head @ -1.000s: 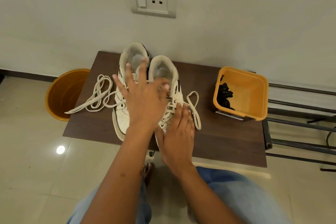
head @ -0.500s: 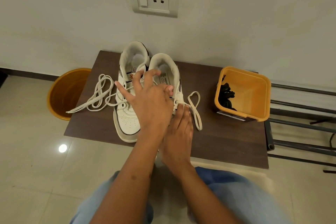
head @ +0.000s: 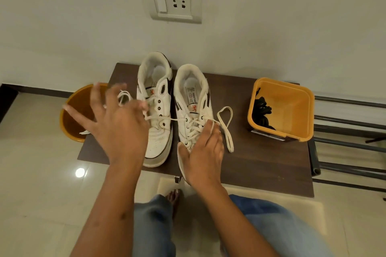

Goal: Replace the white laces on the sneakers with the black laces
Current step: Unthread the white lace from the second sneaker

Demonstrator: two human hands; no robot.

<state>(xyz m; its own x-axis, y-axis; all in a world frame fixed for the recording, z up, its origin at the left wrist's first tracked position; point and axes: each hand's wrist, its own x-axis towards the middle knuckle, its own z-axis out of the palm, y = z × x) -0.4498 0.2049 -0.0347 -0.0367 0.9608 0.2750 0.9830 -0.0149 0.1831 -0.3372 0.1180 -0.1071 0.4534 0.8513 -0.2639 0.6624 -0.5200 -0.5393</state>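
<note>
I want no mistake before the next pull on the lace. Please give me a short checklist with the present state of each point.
1. Right hand presses the right sneaker down: ok.
2. Left hand pinches the white lace: ok.
3. Lace runs taut to the eyelets: ok.
4. Lace fully out of right sneaker: not ok.
5. Left sneaker unlaced: ok.
6. Black laces ready in orange box: ok.

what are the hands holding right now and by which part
The left hand pinches the white lace of the right white sneaker near its free end, pulled taut. The right hand rests flat on that sneaker's toe.
</note>
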